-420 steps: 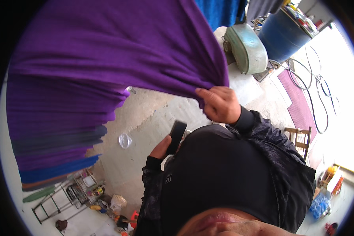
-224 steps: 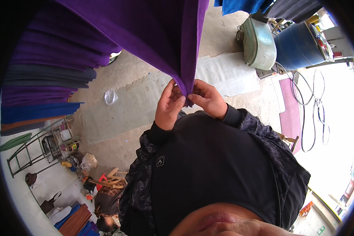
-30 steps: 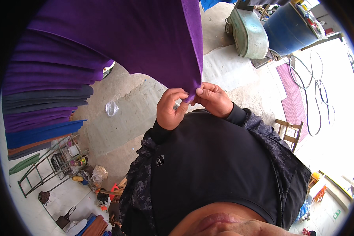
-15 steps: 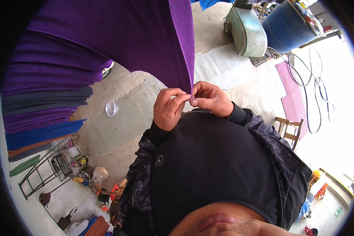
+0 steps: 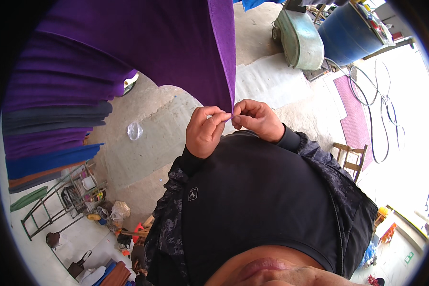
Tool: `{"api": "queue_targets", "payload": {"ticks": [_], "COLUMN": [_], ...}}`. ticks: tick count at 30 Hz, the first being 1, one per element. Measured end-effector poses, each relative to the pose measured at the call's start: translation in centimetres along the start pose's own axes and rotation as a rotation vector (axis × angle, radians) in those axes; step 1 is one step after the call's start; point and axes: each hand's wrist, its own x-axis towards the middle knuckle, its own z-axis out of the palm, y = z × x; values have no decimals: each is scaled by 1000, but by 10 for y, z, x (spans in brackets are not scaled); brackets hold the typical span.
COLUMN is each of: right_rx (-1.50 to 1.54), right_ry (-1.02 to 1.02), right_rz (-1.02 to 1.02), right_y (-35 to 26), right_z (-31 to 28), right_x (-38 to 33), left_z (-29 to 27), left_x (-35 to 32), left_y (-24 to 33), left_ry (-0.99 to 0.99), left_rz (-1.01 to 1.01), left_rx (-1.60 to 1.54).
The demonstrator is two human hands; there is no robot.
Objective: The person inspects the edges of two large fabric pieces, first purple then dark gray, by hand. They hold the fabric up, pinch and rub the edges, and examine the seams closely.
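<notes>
A large purple cloth [image 5: 176,62] hangs down from the upper edge and narrows to a corner in front of my chest. My left hand [image 5: 205,131] is closed, its thumb and fingertips pinching that corner. Right beside it my right hand [image 5: 260,120] is closed too, with thumb and forefinger on the cloth's right edge at the tip. The fingertips of both hands nearly touch. A narrow folded or hemmed strip runs up the cloth's right edge from my fingers.
Folded purple, grey, blue and brown cloths [image 5: 57,117] hang at the left above a metal rack [image 5: 57,200]. A pale green wheeled machine [image 5: 298,40] and a blue barrel [image 5: 350,33] stand at the far right. Nearer are a hose [image 5: 374,95] and wooden chair [image 5: 352,157].
My right thumb has risen slightly and sits closer to the forefinger at the cloth's edge. My left hand keeps its pinch in nearly the same place.
</notes>
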Motion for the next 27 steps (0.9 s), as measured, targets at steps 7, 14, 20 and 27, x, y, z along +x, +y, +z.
{"api": "queue_targets", "payload": {"ticks": [7, 14, 20, 27], "right_rx": [68, 148, 171, 175], "right_ry": [-31, -61, -39, -35], "right_rz": [-6, -1, -10, -10], "right_y": [3, 4, 3, 3], "right_z": [-1, -2, -4, -6], "right_x": [0, 0, -1, 0], "left_z": [0, 2, 5, 9], "left_x": [-4, -5, -1, 3], "left_y": [0, -3, -4, -6], "left_ry": [-19, -54, -38, -22], "left_rz": [-32, -45, -32, -12], "left_rx": [-9, -6, -18, -28]}}
